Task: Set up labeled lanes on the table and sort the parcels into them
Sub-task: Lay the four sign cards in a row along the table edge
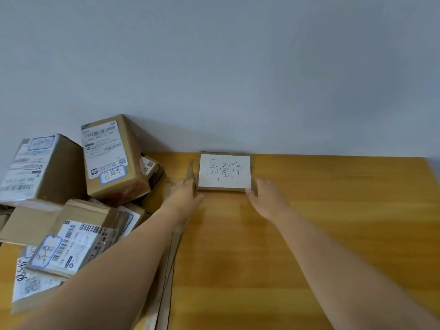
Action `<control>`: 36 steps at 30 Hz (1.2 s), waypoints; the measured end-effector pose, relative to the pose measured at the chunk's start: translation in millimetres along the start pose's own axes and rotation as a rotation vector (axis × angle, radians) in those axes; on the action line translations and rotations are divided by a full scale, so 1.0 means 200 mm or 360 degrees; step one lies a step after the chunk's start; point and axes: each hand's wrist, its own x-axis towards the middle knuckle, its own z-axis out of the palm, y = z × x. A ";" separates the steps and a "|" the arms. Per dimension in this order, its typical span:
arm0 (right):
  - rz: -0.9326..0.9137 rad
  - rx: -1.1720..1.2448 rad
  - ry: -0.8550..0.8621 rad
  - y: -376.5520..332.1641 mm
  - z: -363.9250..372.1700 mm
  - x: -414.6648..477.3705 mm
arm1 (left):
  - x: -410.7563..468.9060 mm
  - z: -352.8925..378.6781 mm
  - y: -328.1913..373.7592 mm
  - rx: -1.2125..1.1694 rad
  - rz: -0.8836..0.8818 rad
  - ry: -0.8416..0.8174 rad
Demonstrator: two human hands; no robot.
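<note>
Head view — left hand (186,192), right hand (267,198) touch edges of label card (225,172); grips unclear.

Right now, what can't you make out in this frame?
Head view only:
- Whether the left hand and right hand grip the sign or just touch it: fingers blurred.
- Whether the sign leans on the wall or lies flat: angle unclear.
- Label print on the parcels: too small, blurred.
- The strip: partly under the left forearm, cut by the bottom edge.
- Leftmost parcels: cut by the left edge.
</note>
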 end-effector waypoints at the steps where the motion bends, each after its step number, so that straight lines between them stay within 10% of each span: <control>1: 0.0044 0.0138 -0.0005 0.00 0.01 0.04 | 0.02 0.01 0.00 -0.0007 -0.0001 -0.0021; 14: 0.0603 0.1152 0.0042 -0.13 0.08 0.35 | 0.25 0.03 0.02 -0.0068 0.0019 0.0005; 24: 0.0449 0.1366 0.0169 -0.17 0.02 0.26 | 0.15 0.00 0.02 0.0133 0.0163 -0.0261; 36: 0.0142 0.1323 0.0199 0.05 -0.17 -0.34 | -0.45 0.00 0.20 -0.0954 -0.0021 -0.0036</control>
